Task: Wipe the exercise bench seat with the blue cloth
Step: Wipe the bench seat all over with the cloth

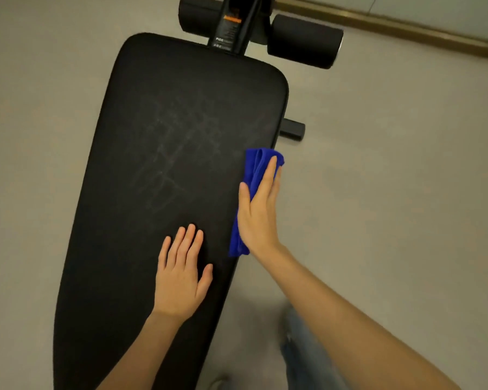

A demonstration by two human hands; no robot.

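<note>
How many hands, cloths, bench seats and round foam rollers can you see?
Hands: 2 (left hand, right hand)
Blue cloth: 1
Bench seat: 1
Foam rollers: 2 (big roller, half-hidden roller)
Total: 6

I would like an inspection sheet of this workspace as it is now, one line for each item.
Surface: black padded bench seat, faint pale smears in its middle.
Job's things: folded blue cloth lying on the seat's right edge.
Clutter: nothing seen.
Hands: left hand flat on the seat; right hand flat on the cloth.
Cables: nothing seen.
Surroundings: grey floor, black foam rollers, wooden skirting.
</note>
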